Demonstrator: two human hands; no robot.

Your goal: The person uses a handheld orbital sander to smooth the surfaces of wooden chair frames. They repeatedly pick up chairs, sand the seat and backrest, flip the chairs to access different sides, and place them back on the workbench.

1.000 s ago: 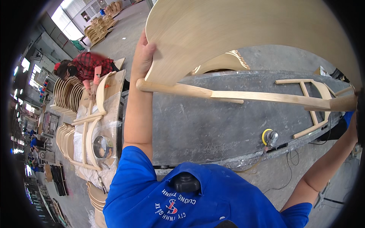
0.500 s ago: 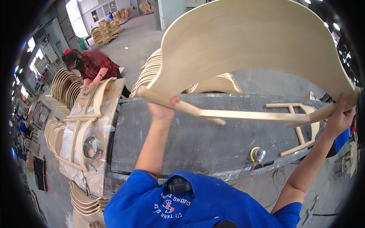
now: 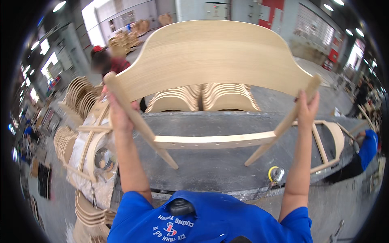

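Observation:
I hold up a pale wooden chair back frame (image 3: 214, 52), upright above the dark-topped table (image 3: 202, 174). It has a wide curved backrest, two round tapered legs and a crossbar (image 3: 214, 141) with small holes along it. My left hand (image 3: 120, 113) is closed on the left leg, just below the backrest's end. On the other side my right hand (image 3: 308, 108) grips the right leg at about the same height. A round sander (image 3: 276, 174) with a yellow rim lies on the table near its front edge, below the right leg.
Another wooden frame (image 3: 336, 139) lies at the table's right end, where a person in blue (image 3: 368, 148) bends over. Stacked curved backrests (image 3: 174, 103) stand beyond the table. On the left are a plastic-covered bench (image 3: 77, 162), a metal tin (image 3: 104, 158) and a person in red (image 3: 118, 64).
The chair back frame has swung from tilted, up at the right, to level and facing me. Both hands moved left with it and still hold its legs. My view has tipped upward.

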